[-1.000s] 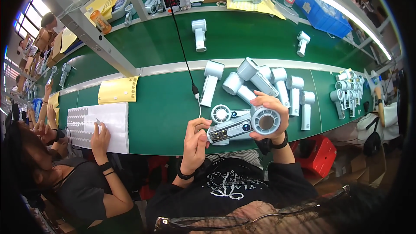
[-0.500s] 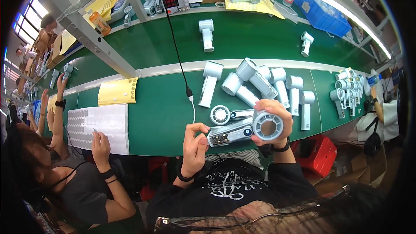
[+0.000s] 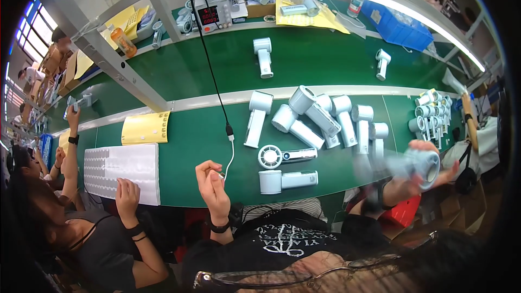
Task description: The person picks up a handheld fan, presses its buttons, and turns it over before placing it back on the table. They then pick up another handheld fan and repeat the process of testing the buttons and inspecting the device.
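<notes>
My left hand is pinched around the end of a thin white cable, above the table's near edge. The cable hangs from a black cord and connector. At the right, my right hand grips a pale blue-grey handheld fan, smeared by motion. The fan's round head faces right and its handle points left. On the green table between my hands lie a handheld fan with a round grille and a second fan on its side. Several more fans lie behind them.
Packed fans stand at the far right, near a co-worker's arm. An open white sheet booklet and yellow paper lie left, by another person's hand. A metal post rises at left; a blue bin sits at the back.
My right hand has swung right with the fan, away from my left hand. My left hand has moved slightly left and down, and now pinches the white cable. The second fan on the table has come into view.
</notes>
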Demonstrator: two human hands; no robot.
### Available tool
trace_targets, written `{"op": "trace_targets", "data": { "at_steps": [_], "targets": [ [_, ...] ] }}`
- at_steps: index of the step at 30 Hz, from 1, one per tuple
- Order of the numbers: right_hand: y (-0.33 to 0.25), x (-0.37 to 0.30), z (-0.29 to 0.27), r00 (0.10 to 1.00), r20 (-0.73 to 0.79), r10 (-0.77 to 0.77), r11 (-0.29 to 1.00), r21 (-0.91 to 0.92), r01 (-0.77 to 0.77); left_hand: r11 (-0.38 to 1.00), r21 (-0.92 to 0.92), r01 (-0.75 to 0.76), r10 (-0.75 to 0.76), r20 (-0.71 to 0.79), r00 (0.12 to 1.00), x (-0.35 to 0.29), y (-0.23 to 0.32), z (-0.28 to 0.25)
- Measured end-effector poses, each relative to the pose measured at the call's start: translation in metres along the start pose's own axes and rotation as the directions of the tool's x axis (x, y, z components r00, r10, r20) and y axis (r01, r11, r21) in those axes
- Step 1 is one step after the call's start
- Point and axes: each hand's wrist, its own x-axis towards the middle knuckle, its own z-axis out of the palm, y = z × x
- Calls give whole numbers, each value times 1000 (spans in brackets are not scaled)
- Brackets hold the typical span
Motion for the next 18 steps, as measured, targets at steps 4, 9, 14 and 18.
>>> {"op": "trace_targets", "data": {
  "at_steps": [4, 9, 14, 18],
  "targets": [
    [10, 12, 20, 995, 77, 64, 803, 588, -97, 1000, 12, -25, 24, 68, 997, 11, -3, 17],
    [44, 21, 5, 943, -39, 331, 864, 414, -286, 999, 32, -33, 30, 89, 996, 14, -4, 11],
    [113, 25, -36, 889, -351, 295, 940, -63, -336, 996, 35, -79, 79, -11, 997, 14, -9, 14],
    [163, 63, -60, 857, -234, 459, 870, -77, -487, 994, 91, -59, 58, 13, 998, 15, -15, 4]
  ]
}}
